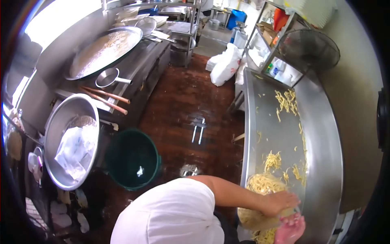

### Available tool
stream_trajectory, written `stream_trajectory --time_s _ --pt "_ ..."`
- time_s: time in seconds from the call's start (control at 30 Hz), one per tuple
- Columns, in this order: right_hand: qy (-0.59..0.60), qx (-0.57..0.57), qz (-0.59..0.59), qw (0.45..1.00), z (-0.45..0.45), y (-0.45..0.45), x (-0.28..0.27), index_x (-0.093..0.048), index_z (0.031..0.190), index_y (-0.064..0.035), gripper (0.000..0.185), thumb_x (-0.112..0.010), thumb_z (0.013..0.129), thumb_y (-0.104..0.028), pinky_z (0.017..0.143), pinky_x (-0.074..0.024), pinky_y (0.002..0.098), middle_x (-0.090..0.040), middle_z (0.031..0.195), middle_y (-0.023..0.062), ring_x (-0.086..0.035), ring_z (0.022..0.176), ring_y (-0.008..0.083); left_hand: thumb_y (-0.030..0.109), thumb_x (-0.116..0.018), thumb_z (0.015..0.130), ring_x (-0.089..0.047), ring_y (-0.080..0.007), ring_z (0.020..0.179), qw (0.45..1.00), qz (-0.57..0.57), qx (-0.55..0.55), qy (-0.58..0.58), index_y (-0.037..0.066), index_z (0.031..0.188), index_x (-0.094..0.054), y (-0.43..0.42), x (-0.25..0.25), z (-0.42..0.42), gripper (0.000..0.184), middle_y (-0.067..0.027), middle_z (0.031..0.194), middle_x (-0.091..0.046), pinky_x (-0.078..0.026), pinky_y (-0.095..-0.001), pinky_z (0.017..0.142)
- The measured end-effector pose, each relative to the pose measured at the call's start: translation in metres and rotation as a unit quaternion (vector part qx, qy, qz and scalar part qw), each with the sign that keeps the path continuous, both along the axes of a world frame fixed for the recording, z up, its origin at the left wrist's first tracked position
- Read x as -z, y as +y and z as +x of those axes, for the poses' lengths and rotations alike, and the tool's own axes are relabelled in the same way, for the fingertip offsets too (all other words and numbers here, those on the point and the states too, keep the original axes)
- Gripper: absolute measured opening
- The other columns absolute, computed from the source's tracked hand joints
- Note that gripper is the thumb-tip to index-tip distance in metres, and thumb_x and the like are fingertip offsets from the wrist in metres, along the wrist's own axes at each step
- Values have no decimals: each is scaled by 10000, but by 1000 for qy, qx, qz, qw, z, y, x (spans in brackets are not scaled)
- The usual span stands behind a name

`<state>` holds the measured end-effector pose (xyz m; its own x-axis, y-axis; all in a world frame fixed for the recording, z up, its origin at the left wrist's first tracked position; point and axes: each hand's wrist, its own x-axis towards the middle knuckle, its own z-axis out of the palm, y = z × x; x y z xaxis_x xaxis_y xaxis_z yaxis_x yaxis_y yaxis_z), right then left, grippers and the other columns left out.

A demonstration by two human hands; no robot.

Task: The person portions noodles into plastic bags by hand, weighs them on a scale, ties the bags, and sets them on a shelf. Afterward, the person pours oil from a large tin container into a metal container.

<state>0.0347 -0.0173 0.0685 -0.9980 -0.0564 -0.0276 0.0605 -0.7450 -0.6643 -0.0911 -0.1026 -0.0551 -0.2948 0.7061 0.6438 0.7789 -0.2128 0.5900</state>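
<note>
Noodle heap [263, 182] at the worktop's [266, 105] near long edge, left hand [283, 202] closer.
Heap lies edgeward of both hands. Left grip: fingers extended; right hand [290, 229]: fingers partly curled; cannot tell what either holds.

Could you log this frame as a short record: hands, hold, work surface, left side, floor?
Left hand: reaching across the noodle pile, at the table's near end
Right hand: close beside the left
Hold: blurred; cannot tell what either grips
Work surface: metal table with scattered noodles
Left side: metal bowl with a plastic bag inside; beyond it, wooden sticks and a large pan
Floor: dark green tub; white bags farther back
</note>
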Motion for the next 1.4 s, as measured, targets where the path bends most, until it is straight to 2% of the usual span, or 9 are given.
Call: stream_trajectory --time_s 0.03,0.13,0.17,0.23,0.33,0.5,0.8,1.2,1.4 --pt "-188 238 100 948 5 -19 -9 -595 957 6 216 -489 913 -177 754 -463 356 -620 878 95 -587 790 203 228 -647 715 -292 -367 1322 1000 4 10 -13 11 1370 -328 13 4 1 761 -234 1385 -349 -232 -469 1076" --pt "-138 178 59 972 22 3 2 -629 890 -15 181 -513 884 -153 758 -476 375 -630 904 126 -598 818 247 173 -604 756 -455 -358 1196 1000 13 16 22 16 1242 -473 21 8 6 527 -210 1243 -501 -351 -459 991" --pt "-95 198 306 926 22 -5 -1 -636 869 -17 172 -532 863 -155 753 -478 378 -629 907 136 -598 830 261 168 -589 772 -499 -355 1119 999 -36 28 -2 24 1169 -508 21 6 6 430 -204 1156 -538 -384 -457 939" --pt "5 202 727 656 17 -25 -16 -650 827 -23 158 -571 820 -160 743 -483 385 -626 913 158 -598 855 289 159 -561 803 -587 -350 964 989 -130 56 -38 39 1022 -578 20 -9 -4 250 -192 982 -610 -448 -452 833" --pt "26 206 887 413 39 20 3 -663 848 -25 207 -636 749 -204 730 -482 408 -629 895 193 -599 831 343 144 -529 833 -603 -362 792 960 -40 -64 -269 53 881 -592 34 -1 -3 121 -182 798 -612 -465 -448 703" --pt "268 209 902 265 3 24 -6 -694 898 -109 203 -664 698 -131 801 -434 448 -610 994 121 -567 944 337 64 -566 751 -584 -400 789 994 -71 -3 -81 61 836 -619 42 -2 2 101 -170 780 -619 -463 -462 705" --pt "-245 181 640 706 -13 75 100 -662 793 -16 257 -568 850 -248 513 -409 328 -561 571 109 -515 516 167 92 -654 649 -575 -328 829 991 -126 -20 43 76 1119 -558 15 -20 -5 479 -131 818 -623 -429 -436 796" --pt "-183 226 644 707 -9 65 80 -669 837 -7 327 -530 890 -299 579 -438 358 -595 643 155 -553 571 208 52 -663 616 -573 -276 778 977 -152 -49 141 81 1259 -516 25 -16 -5 660 -89 788 -601 -432 -401 727" --pt "-310 44 496 810 -15 73 54 -669 880 -49 227 -564 869 -250 513 -369 250 -509 581 -18 -462 530 84 57 -667 599 -560 -292 794 987 -77 -73 124 87 1048 -607 20 -10 -1 455 -95 822 -584 -434 -415 747"
